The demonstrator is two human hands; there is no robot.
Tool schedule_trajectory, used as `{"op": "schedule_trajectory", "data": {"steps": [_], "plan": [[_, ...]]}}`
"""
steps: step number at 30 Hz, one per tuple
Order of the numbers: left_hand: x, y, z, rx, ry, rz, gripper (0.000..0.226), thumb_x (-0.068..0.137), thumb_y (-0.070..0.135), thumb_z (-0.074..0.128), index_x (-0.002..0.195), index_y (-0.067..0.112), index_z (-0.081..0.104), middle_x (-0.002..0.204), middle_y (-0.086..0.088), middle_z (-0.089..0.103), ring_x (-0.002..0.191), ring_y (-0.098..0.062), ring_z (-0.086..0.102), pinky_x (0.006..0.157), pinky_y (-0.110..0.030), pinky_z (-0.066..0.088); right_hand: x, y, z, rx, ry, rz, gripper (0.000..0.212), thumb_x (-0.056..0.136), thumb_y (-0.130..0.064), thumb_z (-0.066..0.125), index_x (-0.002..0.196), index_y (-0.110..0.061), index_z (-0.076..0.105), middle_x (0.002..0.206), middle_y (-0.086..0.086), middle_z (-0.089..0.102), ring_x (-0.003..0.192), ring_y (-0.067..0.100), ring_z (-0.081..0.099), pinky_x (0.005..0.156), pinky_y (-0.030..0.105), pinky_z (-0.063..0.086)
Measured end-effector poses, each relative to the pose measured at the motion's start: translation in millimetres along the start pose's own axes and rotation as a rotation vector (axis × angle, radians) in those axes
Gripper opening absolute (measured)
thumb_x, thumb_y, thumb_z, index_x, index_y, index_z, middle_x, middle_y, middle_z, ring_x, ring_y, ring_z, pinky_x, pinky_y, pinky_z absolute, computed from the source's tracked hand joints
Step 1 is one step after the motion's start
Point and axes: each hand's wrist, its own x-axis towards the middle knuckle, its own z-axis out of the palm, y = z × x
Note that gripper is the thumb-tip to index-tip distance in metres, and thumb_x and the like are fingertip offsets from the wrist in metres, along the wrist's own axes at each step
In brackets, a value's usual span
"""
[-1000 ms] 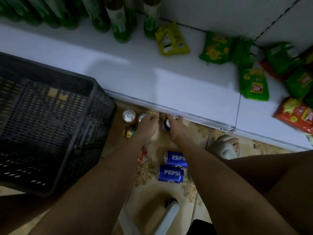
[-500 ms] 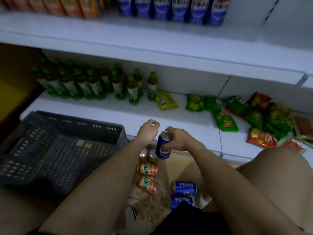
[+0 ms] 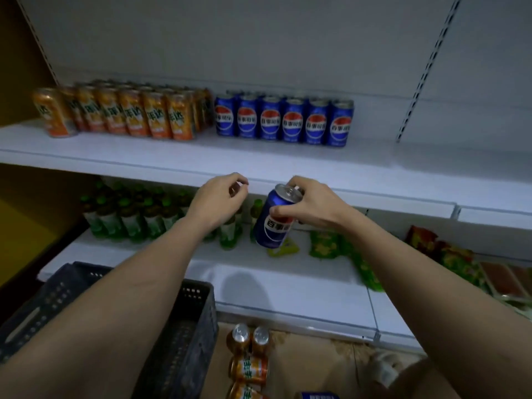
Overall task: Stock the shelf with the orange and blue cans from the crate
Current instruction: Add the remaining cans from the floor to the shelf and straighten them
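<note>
Take the upper shelf [image 3: 259, 159] as your landmark. On it, at its left, stand the orange cans [image 3: 121, 113] in rows; just right of them stands a row of blue Pepsi cans [image 3: 283, 120]. Below its front edge, your left hand [image 3: 220, 197] hangs with fingers curled, gripping nothing that shows. Just right of it, your right hand [image 3: 308, 204] grips a blue Pepsi can [image 3: 273, 223] by its top, tilted, in front of the shelf's lip. Far beneath, the dark crate [image 3: 184, 326] sits at left, with more orange cans [image 3: 249, 358] on the floor beside it.
</note>
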Motion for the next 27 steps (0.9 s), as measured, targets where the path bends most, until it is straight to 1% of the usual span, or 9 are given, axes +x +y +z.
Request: {"op": "schedule_trajectory", "data": {"steps": [4,7,10,14,19,21,24,25,27], "plan": [[35.3,-7.4,-18.9,0.232,0.014,0.063,0.026,0.097,0.035,0.047,0.115,0.027,0.063,0.110,0.006,0.065,0.102,-0.014,0.053,0.085,-0.038,0.048,20.6,-37.4,-28.2,0.052,0.043,-0.007,0.043,0.072,-0.040,0.079,0.104,-0.018,0.059,0.100,0.001,0.065,0.089,0.018,0.067,0.067,0.046,0.062],[60.8,-18.3,-21.1,0.352,0.019,-0.006,0.030,0.097,0.036,0.046,0.121,0.028,0.061,0.122,0.001,0.061,0.114,-0.020,0.050,0.093,-0.043,0.043,36.6,-57.7,-40.6,0.041,0.080,-0.015,0.045,0.076,-0.039,0.078,0.107,-0.015,0.056,0.101,-0.001,0.061,0.090,0.017,0.065,0.067,0.044,0.062],[77.8,-32.2,-20.1,0.405,-0.057,-0.122,0.038,0.098,0.039,0.041,0.131,0.027,0.055,0.133,-0.004,0.053,0.123,-0.026,0.045,0.097,-0.046,0.037,54.5,-71.0,-45.9,0.014,0.111,0.009,0.051,0.078,-0.040,0.077,0.111,-0.016,0.047,0.103,-0.001,0.053,0.094,0.021,0.062,0.070,0.043,0.062],[94.4,-56.1,-19.6,0.510,-0.103,-0.116,0.044,0.099,0.045,0.033,0.135,0.028,0.051,0.135,-0.004,0.049,0.124,-0.026,0.043,0.099,-0.048,0.035,80.8,-79.0,-46.9,0.057,0.096,0.061,0.056,0.079,-0.038,0.078,0.120,-0.017,0.046,0.112,0.001,0.052,0.103,0.025,0.060,0.072,0.042,0.062],[98.8,-77.2,-14.6,0.522,-0.113,-0.149,0.054,0.097,0.058,0.021,0.145,0.040,0.039,0.154,0.003,0.034,0.142,-0.024,0.028,0.114,-0.055,0.017,124.0,-82.8,-34.9,0.264,0.130,0.165,0.058,0.078,-0.037,0.080,0.125,-0.018,0.052,0.116,0.004,0.059,0.105,0.026,0.061,0.060,0.032,0.061],[98.5,-80.3,-12.4,0.526,-0.150,-0.158,0.057,0.096,0.061,0.014,0.148,0.045,0.029,0.161,0.005,0.023,0.148,-0.026,0.016,0.117,-0.057,0.007,147.0,-87.2,-26.4,0.297,0.167,0.168,0.059,0.077,-0.035,0.081,0.126,-0.018,0.052,0.118,0.005,0.059,0.106,0.026,0.061,0.064,0.035,0.062],[100.9,-82.5,-12.5,0.529,-0.174,-0.150,0.057,0.095,0.062,0.011,0.149,0.047,0.024,0.162,0.004,0.019,0.148,-0.030,0.013,0.116,-0.060,0.004,183.5,-97.6,-8.4,0.256,0.235,0.155,0.070,0.078,-0.032,0.081,0.136,-0.015,0.046,0.124,0.007,0.057,0.110,0.026,0.058,0.074,0.041,0.061],[101.6,-83.2,-11.9,0.529,-0.167,-0.144,0.056,0.095,0.061,0.012,0.148,0.047,0.024,0.162,0.004,0.020,0.148,-0.031,0.014,0.115,-0.061,0.005,196.7,-100.4,-1.7,0.239,0.257,0.158,0.069,0.078,-0.032,0.081,0.135,-0.014,0.047,0.124,0.008,0.058,0.111,0.027,0.059,0.076,0.042,0.061],[102.1,-84.5,-10.2,0.534,-0.146,-0.142,0.056,0.095,0.061,0.013,0.148,0.047,0.025,0.161,0.003,0.022,0.148,-0.031,0.014,0.115,-0.060,0.007,223.9,-105.6,12.4,0.212,0.293,0.162,0.055,0.077,-0.034,0.082,0.118,-0.013,0.052,0.116,0.009,0.062,0.107,0.028,0.063,0.073,0.042,0.062]]}}
